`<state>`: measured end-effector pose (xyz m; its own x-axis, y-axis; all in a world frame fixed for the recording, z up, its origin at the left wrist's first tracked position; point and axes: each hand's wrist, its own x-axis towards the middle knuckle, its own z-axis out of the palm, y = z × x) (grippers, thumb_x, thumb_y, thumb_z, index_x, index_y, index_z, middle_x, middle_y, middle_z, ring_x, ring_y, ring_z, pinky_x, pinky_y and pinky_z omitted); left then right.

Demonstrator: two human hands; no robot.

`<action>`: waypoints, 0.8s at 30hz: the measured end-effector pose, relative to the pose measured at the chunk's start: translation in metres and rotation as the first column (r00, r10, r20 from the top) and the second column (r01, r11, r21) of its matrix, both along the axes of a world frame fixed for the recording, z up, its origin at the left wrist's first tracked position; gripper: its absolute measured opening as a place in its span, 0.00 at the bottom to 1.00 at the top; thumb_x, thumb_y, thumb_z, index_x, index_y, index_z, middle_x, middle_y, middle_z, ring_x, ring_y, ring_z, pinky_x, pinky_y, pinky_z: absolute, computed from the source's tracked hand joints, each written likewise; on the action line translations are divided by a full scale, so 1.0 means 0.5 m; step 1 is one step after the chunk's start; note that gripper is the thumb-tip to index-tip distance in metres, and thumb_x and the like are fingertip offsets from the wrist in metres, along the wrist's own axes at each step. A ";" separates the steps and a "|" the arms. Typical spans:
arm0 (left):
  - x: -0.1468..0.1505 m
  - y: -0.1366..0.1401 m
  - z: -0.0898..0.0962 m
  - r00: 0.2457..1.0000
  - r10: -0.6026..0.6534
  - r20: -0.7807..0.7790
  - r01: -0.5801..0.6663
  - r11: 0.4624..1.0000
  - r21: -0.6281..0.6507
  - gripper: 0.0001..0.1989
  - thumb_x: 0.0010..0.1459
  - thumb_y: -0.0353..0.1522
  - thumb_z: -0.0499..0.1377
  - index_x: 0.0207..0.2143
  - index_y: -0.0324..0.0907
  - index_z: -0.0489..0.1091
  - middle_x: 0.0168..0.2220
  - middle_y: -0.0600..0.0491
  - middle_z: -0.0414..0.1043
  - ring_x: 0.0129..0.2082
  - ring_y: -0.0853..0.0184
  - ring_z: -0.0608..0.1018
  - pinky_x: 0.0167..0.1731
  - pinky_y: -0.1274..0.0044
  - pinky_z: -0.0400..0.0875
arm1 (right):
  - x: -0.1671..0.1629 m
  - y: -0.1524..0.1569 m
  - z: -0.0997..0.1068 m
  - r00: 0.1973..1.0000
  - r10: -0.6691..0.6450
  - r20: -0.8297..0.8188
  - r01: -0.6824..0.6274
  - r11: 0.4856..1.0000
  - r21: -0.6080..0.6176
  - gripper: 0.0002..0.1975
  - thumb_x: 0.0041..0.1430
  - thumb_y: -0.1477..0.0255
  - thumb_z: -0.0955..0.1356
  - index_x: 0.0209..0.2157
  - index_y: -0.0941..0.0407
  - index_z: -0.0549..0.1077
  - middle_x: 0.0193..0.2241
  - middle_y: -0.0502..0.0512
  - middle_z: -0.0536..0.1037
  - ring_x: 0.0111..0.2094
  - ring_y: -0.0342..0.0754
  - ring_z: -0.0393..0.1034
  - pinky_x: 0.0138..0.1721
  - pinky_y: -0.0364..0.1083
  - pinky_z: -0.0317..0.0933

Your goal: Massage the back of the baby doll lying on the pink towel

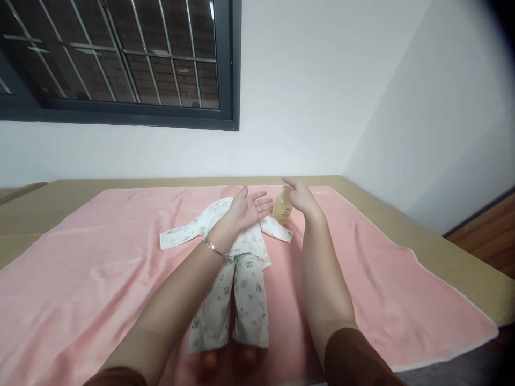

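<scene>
A doll in white printed pyjamas lies on its back, its patterned trousers [251, 300] toward me and its sleeves spread out. Most of the doll's head [231, 191] is hidden behind its top [215, 214] and my left hand. Above the doll's chest, my left hand [250, 209] is open with the palm turned up and fingers pointing right. A pale yellow bottle [282, 208] stands just right of those fingertips. My right hand [301, 197] is at the bottle's top, its fingers bent around it and one finger stretched left. That hand covers much of the bottle's top.
A pink blanket [120, 257] with wrinkles lies under the doll, over a tan surface [374, 230]. Behind it rises a white wall [306, 107] with a dark-framed, barred window [237, 69]. Brown wood [491, 236] shows at the right edge.
</scene>
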<state>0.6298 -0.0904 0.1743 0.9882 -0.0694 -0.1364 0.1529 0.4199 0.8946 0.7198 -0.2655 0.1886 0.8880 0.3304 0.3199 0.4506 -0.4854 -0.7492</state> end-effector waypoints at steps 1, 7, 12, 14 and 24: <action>0.022 -0.010 0.006 0.998 0.024 -0.066 -0.032 0.992 -0.121 0.40 0.69 0.51 0.31 0.71 0.36 0.54 0.68 0.33 0.60 0.63 0.55 0.72 0.58 0.64 0.71 | 0.006 0.004 -0.006 1.000 -0.012 0.002 0.012 1.000 -0.016 0.36 0.55 0.81 0.60 0.66 0.64 0.65 0.65 0.64 0.68 0.67 0.53 0.61 0.67 0.52 0.54; 0.106 -0.049 0.011 0.969 0.098 -0.226 -0.182 0.903 -0.389 0.39 0.70 0.50 0.34 0.72 0.35 0.51 0.68 0.33 0.60 0.62 0.54 0.73 0.46 0.69 0.78 | 0.023 0.024 -0.026 0.985 -0.085 0.148 0.127 0.947 -0.296 0.30 0.56 0.83 0.58 0.57 0.65 0.75 0.60 0.67 0.73 0.65 0.56 0.63 0.71 0.59 0.37; 0.108 -0.058 -0.007 0.968 0.069 -0.243 -0.162 0.906 -0.391 0.39 0.70 0.51 0.36 0.71 0.32 0.53 0.64 0.31 0.64 0.60 0.54 0.75 0.45 0.70 0.77 | 0.027 0.026 -0.032 0.974 -0.160 0.158 0.202 0.933 -0.300 0.29 0.57 0.82 0.57 0.57 0.59 0.76 0.62 0.61 0.72 0.67 0.51 0.61 0.71 0.64 0.22; 0.108 -0.057 -0.012 0.966 0.068 -0.251 -0.161 0.914 -0.372 0.39 0.70 0.51 0.36 0.70 0.32 0.54 0.63 0.31 0.65 0.58 0.54 0.76 0.46 0.70 0.77 | 0.025 0.028 -0.032 0.973 -0.167 0.157 0.208 0.933 -0.293 0.29 0.57 0.81 0.57 0.56 0.59 0.77 0.61 0.61 0.72 0.67 0.51 0.61 0.71 0.63 0.22; 0.093 -0.063 -0.049 0.923 -0.088 -0.374 -0.053 0.934 -0.352 0.38 0.70 0.52 0.38 0.61 0.29 0.63 0.49 0.32 0.73 0.45 0.51 0.80 0.39 0.65 0.78 | 0.012 0.036 -0.028 0.965 -0.205 0.166 0.243 0.934 -0.261 0.29 0.54 0.81 0.58 0.53 0.58 0.79 0.56 0.61 0.77 0.63 0.53 0.66 0.71 0.64 0.24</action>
<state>0.6763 -0.1218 0.1499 0.8641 -0.1993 -0.4623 0.4594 0.6877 0.5622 0.7258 -0.2474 0.1744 0.9045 0.2203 0.3652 0.3926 -0.7647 -0.5110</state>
